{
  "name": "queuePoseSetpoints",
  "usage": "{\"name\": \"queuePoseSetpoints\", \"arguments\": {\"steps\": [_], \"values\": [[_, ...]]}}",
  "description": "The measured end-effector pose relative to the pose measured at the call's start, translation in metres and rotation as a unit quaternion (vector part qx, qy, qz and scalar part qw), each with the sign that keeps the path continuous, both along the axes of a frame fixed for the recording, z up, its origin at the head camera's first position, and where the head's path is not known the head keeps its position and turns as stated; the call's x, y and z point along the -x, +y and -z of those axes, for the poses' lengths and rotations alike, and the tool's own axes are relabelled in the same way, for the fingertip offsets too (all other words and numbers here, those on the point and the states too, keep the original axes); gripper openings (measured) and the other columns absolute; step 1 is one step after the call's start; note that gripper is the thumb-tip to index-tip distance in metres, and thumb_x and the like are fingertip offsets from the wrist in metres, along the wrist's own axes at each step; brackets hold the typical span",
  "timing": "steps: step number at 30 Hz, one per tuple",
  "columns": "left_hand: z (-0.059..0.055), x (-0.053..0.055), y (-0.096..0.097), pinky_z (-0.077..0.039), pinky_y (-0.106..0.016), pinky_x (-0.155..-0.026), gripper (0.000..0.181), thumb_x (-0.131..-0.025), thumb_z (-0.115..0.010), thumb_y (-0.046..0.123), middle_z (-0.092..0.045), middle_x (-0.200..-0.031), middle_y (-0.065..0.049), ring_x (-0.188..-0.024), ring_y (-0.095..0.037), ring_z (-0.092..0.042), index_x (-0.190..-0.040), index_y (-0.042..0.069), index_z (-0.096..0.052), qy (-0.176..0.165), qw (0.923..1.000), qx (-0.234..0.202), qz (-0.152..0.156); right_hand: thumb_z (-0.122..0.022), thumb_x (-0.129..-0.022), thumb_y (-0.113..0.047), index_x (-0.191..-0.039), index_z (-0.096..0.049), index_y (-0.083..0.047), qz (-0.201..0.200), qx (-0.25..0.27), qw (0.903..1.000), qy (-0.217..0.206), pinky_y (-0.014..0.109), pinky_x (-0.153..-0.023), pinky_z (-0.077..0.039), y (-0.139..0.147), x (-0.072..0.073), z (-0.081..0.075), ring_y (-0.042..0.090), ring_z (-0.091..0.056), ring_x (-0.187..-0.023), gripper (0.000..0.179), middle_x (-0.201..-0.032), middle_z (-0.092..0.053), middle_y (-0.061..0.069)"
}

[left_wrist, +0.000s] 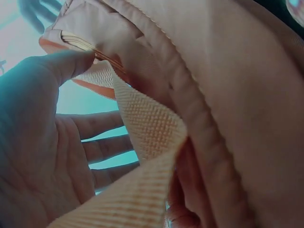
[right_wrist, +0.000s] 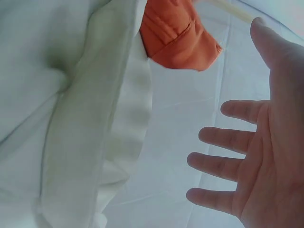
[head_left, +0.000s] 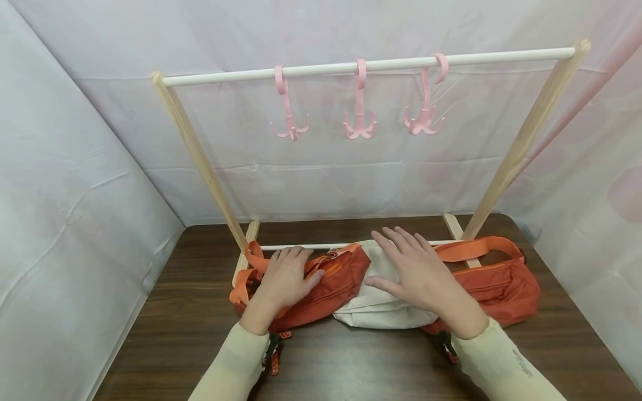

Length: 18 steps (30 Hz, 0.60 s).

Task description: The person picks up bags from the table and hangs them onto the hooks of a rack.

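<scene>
An orange waist bag point(head_left: 343, 281) with an orange webbing strap point(left_wrist: 149, 121) lies at the left of the row. Over its left part is my left hand point(head_left: 287, 278), fingers extended; in the left wrist view the thumb tip overlaps the strap by the zipper and the other fingers pass behind the strap. A cream-white bag point(head_left: 383, 309) lies in the middle, partly overlapped by the orange one. My right hand point(head_left: 421, 273) hovers over its right side, fingers spread and palm bare in the right wrist view. Another orange waist bag point(head_left: 511, 287) lies to the right, partly behind my right forearm.
A rack with wooden side posts point(head_left: 526, 133) and a white top rod point(head_left: 321, 69) stands behind the bags. Three pink hooks point(head_left: 359, 106) hang from the rod. Black buckles point(head_left: 272, 351) lie at the bags' near side on the dark wooden table point(head_left: 170, 312). Pale curtains surround it.
</scene>
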<state>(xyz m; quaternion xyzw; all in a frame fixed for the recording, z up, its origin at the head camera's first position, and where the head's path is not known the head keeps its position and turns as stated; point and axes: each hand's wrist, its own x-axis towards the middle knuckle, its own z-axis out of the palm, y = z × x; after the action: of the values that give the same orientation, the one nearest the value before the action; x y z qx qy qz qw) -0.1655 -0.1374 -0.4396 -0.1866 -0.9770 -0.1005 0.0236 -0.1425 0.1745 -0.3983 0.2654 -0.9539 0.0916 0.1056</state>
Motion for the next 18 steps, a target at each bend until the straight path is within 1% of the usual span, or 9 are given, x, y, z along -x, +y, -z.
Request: {"name": "queuePoseSetpoints", "arguments": {"steps": [3, 6, 10, 14, 18], "values": [[0.003, 0.002, 0.001, -0.039, -0.059, -0.114, 0.055, -0.106, -0.059, 0.048, -0.062, -0.145, -0.011, -0.134, -0.037, -0.055, -0.147, 0.012, -0.062, 0.0, 1.0, -0.004, -0.001, -0.055, -0.093, -0.082, -0.167, -0.034, -0.018, -0.006, -0.003, 1.0, -0.001, 0.067, -0.118, -0.029, -0.006, 0.0, 0.0, 0.041, -0.035, -0.153, 0.1, -0.165, -0.042, 0.015], [0.006, 0.005, 0.003, -0.041, -0.058, -0.112, 0.045, -0.107, -0.059, 0.04, -0.064, -0.14, -0.009, -0.13, -0.036, -0.058, -0.142, 0.012, -0.067, 0.0, 0.9999, -0.011, 0.0, -0.052, -0.094, -0.083, -0.167, -0.035, -0.017, -0.013, -0.008, 0.9999, -0.002, 0.067, -0.118, -0.029, -0.011, 0.002, 0.0, 0.04, -0.035, -0.153, 0.1, -0.165, -0.042, 0.015], [0.01, 0.008, 0.006, -0.046, -0.057, -0.106, 0.033, -0.106, -0.061, 0.032, -0.069, -0.126, -0.007, -0.117, -0.032, -0.063, -0.13, 0.013, -0.074, 0.005, 0.9999, -0.01, 0.003, -0.048, -0.094, -0.085, -0.167, -0.036, -0.018, -0.022, -0.012, 0.9997, 0.001, 0.065, -0.119, -0.03, -0.019, 0.002, -0.001, 0.039, -0.035, -0.154, 0.099, -0.165, -0.042, 0.014], [0.013, 0.01, 0.009, -0.049, -0.056, -0.1, 0.023, -0.105, -0.062, 0.026, -0.07, -0.11, -0.005, -0.104, -0.03, -0.066, -0.118, 0.014, -0.076, 0.009, 1.0, -0.002, 0.002, -0.055, -0.095, -0.08, -0.166, -0.037, -0.017, -0.03, -0.01, 0.9995, -0.006, 0.063, -0.122, -0.025, -0.028, 0.003, -0.001, 0.039, -0.034, -0.154, 0.097, -0.166, -0.041, 0.013], [0.014, 0.012, 0.01, -0.05, -0.056, -0.097, 0.017, -0.105, -0.062, 0.022, -0.071, -0.105, -0.006, -0.098, -0.031, -0.068, -0.112, 0.011, -0.073, 0.013, 0.9999, 0.009, -0.003, -0.059, -0.095, -0.076, -0.166, -0.038, -0.016, -0.042, -0.015, 0.999, -0.001, 0.062, -0.124, -0.021, -0.037, 0.004, -0.002, 0.039, -0.034, -0.154, 0.095, -0.165, -0.043, 0.014]]}}
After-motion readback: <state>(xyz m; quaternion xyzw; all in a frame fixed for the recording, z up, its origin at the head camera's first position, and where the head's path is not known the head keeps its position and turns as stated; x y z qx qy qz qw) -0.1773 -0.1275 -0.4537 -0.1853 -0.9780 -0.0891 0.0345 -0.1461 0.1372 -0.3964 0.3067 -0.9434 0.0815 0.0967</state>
